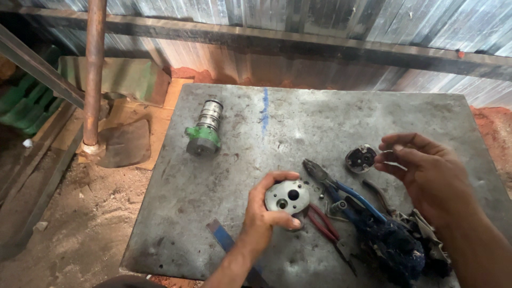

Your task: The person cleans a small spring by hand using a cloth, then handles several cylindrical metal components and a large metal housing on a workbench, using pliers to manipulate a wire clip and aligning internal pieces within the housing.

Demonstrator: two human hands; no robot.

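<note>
My left hand [264, 216] grips a round silvery metal plate [288, 196] with several holes, held just above the grey metal tabletop [224, 176]. My right hand [421, 170] hovers at the right with fingertips pinched on something thin and small, perhaps a ring or wire; I cannot make it out clearly. Just left of those fingers a small round dark metal part [360, 159] lies on the table. Blue-handled pliers [341, 189] and red-handled pliers [325, 224] lie between my hands.
A green and silver cylindrical part [205, 129] lies at the table's far left. A dark blue rag and more tools [397, 240] sit at the right front. A rusty pipe [94, 69] stands left; corrugated metal wall behind; dirt floor on the left.
</note>
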